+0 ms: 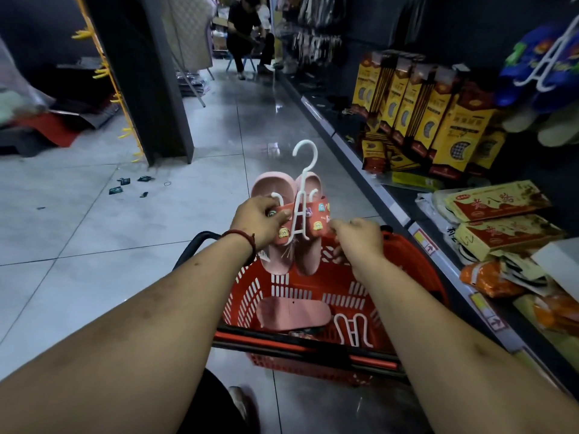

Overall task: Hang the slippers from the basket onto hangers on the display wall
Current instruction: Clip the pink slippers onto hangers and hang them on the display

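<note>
A pair of pink slippers with cartoon charms on red straps hangs on a white plastic hanger, held above the red basket. My left hand grips the left slipper's strap. My right hand holds the right slipper's strap from the side. Inside the basket lie another pink slipper, sole up, and a spare white hanger. On the display wall at upper right, blue slippers hang on a white hanger.
Shelves on the right carry yellow boxed insoles and flat yellow-red packs. A dark pillar with yellow hooks stands at left. A person sits on a stool far down the tiled aisle. Small scraps litter the floor.
</note>
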A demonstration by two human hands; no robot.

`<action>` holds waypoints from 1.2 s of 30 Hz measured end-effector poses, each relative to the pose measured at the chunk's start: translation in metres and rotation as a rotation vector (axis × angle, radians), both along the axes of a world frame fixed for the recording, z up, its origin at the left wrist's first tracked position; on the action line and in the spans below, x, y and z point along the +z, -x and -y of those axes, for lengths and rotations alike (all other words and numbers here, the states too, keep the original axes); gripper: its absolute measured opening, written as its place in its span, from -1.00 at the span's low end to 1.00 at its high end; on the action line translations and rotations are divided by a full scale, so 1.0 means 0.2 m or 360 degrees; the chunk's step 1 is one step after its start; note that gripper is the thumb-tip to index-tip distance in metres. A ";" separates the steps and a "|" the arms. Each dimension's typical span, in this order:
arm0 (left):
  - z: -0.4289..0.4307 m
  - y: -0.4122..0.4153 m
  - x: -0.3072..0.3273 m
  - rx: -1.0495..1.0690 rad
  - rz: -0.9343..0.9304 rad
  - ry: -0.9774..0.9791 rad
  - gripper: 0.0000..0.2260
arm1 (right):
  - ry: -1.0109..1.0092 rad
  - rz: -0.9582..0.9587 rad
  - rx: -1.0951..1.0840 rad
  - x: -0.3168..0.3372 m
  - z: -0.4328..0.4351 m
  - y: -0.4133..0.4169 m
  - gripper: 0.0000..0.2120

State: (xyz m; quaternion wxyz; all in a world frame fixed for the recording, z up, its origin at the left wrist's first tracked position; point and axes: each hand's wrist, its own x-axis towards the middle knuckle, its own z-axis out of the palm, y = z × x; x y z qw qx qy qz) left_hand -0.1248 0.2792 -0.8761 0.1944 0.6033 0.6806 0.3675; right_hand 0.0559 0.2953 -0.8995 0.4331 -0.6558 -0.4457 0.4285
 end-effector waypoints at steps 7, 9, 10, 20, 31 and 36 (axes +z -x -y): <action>0.01 0.03 -0.02 -0.0245 -0.0034 0.0081 -0.82 | -0.0495 0.0611 0.0453 -0.02 -0.07 -0.04 -0.63; 0.00 0.04 -0.03 -0.0309 -0.0064 0.0087 -0.83 | -0.0432 0.0489 0.0527 -0.03 -0.09 -0.05 -0.67; 0.00 0.04 -0.04 -0.0321 -0.0073 0.0087 -0.83 | -0.0365 0.0427 0.0586 -0.03 -0.10 -0.05 -0.70; -0.02 0.03 -0.04 -0.0197 -0.0295 0.0080 -0.82 | -0.0223 0.0225 0.0461 -0.11 -0.12 -0.01 -0.89; -0.05 -0.03 -0.05 0.0011 -0.0275 0.0289 -0.67 | -0.0410 0.0824 0.0378 -0.08 -0.05 -0.01 -0.89; -0.05 -0.01 -0.04 -0.0057 0.0018 0.0374 -0.61 | -0.0401 0.0846 0.0348 -0.06 -0.04 -0.03 -0.85</action>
